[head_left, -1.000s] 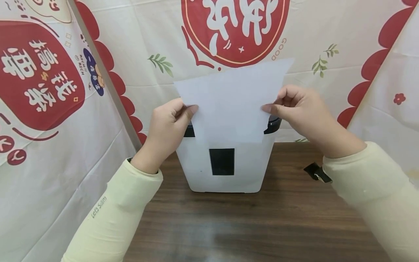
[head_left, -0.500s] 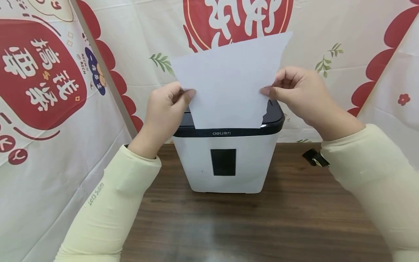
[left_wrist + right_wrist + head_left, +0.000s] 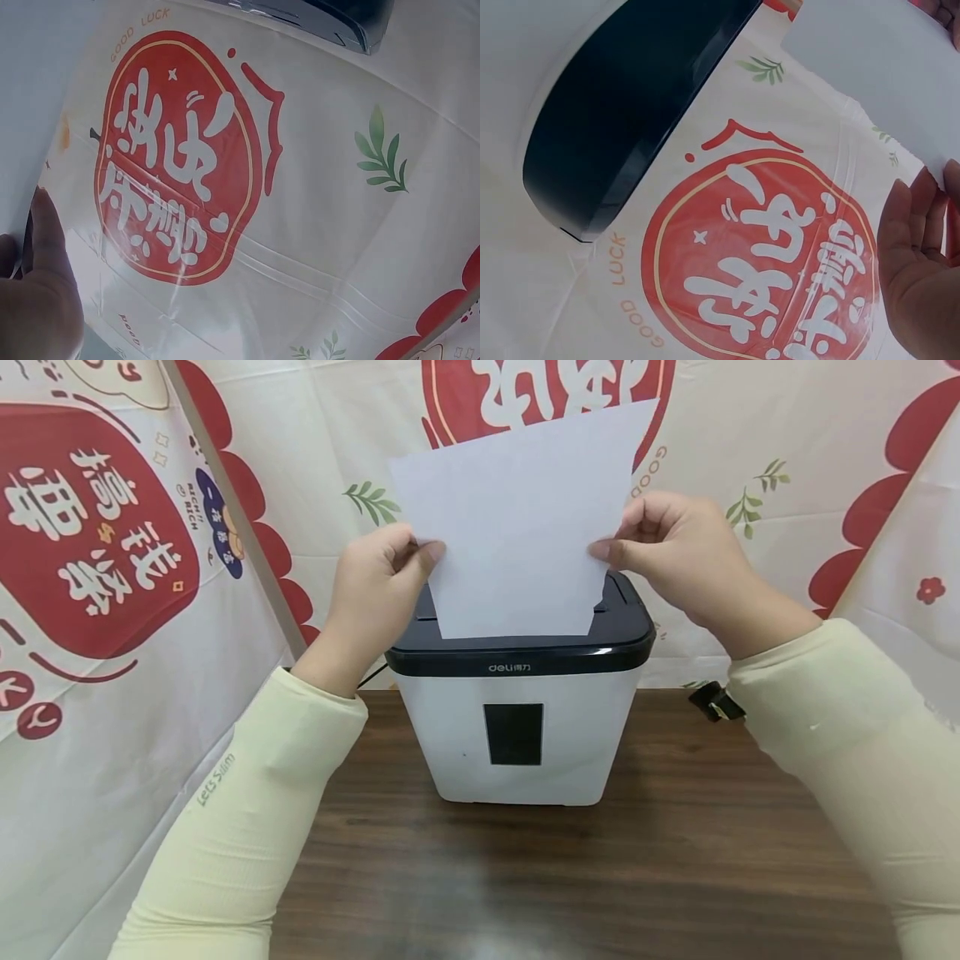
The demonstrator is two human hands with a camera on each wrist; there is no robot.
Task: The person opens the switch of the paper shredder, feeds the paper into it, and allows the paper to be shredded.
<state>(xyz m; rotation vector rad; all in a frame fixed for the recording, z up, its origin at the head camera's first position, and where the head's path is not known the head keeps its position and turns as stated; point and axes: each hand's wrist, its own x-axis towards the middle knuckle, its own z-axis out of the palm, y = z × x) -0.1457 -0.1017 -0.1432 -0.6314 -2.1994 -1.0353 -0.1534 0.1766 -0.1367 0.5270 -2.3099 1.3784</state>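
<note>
A sheet of white paper is stretched between both hands, its right edge ragged in the right wrist view. My left hand pinches its left side between thumb and fingers. On the other side, the right hand pinches the right edge at a similar height. Below and behind the sheet stands a paper shredder with a white bin, a dark window and a black lid. The paper's lower edge overlaps the lid in the head view and hides its middle. The left wrist view catches only part of the paper.
The shredder stands on a dark wood table. Behind it hangs a white cloth with red prints and green leaves, and another printed cloth closes the left side. A small black item shows by the right sleeve.
Both hands have risen with the paper, away from the shredder's front. The lower edge of the sheet has moved up from the white bin to the lid, uncovering the lid's front rim.
</note>
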